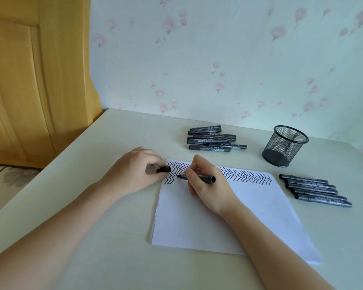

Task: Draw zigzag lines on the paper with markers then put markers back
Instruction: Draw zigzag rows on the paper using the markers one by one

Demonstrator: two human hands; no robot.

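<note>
I see the pale table (117,258) filling the lower view, and on it the stack of white paper (249,222), skewed so its long edges run from near me away toward the upper left; zigzag rows (247,176) cross its far end. Behind it stands the black mesh cup (285,146), upright and just off the paper's far right corner. A loose pile of markers (212,139) lies near the wall, long axes roughly left to right, and a second row of markers (314,190) lies right of the paper, slanting down to the right. My right hand (208,189) grips the marker in use (199,177), which lies nearly level, tip pointing left onto the paper's far left corner, butt end pointing right. My left hand (134,172) pinches the black cap (164,169) at the paper's left edge.
</note>
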